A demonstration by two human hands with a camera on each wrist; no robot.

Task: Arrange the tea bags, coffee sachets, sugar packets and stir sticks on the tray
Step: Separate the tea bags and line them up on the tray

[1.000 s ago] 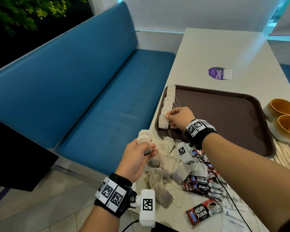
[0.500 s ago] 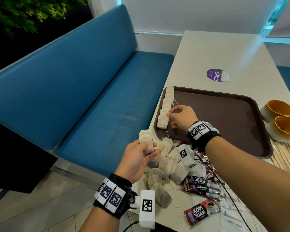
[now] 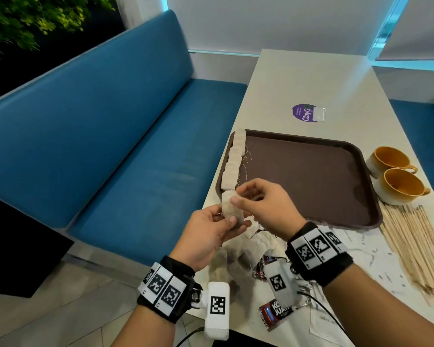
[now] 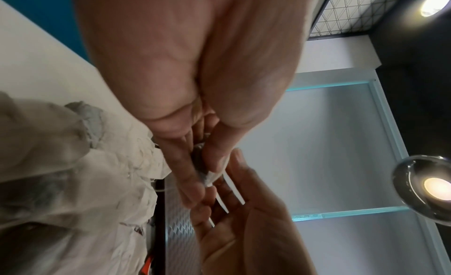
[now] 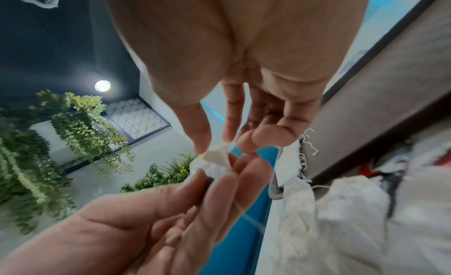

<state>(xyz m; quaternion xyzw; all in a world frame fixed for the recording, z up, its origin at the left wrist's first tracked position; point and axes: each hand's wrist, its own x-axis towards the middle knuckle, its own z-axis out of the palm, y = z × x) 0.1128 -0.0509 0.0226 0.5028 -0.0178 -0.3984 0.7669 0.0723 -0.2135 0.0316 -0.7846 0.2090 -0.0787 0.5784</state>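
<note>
the right hand (image 3: 266, 209) has left the row of tea bags (image 3: 233, 164) on the tray (image 3: 311, 176) and now pinches the tea bag (image 3: 232, 209) the left hand (image 3: 211, 231) holds, just short of the tray: a handover, likely next in the row. loose bags (image 3: 238, 249), sachets (image 3: 274, 314) and stir sticks (image 3: 416, 246) wait on the counter (image 3: 298, 78); 2 cups (image 3: 396, 176) beside it.

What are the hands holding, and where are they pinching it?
One tea bag. The left hand holds its lower end; the right hand pinches its top corner.
</note>
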